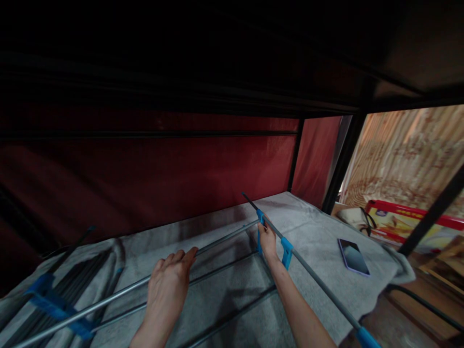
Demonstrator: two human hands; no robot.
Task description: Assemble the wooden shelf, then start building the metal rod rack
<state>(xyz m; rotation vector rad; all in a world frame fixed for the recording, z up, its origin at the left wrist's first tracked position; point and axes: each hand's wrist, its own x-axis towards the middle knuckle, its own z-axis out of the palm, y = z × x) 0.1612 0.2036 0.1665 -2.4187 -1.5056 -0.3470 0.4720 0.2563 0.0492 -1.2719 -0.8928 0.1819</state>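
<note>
My left hand (169, 280) is wrapped over a long grey metal tube (123, 291) that runs across the frame in front of me. My right hand (268, 241) is closed around a blue plastic connector (260, 236), where that tube meets another tube (322, 285) slanting toward the lower right. A second blue connector (287, 249) sits just right of my right wrist on the slanting tube. At the left, another blue connector (58, 304) joins the framework. My right fingertips are partly hidden behind the joint.
Grey cloth (308, 217) covers the surface underneath. Several loose dark tubes (68, 285) lie at the left. A phone (353, 256) rests at the right. Black bed posts (344, 164) and a low dark panel (217, 58) overhead enclose the space. A red-yellow box (409, 224) stands beyond.
</note>
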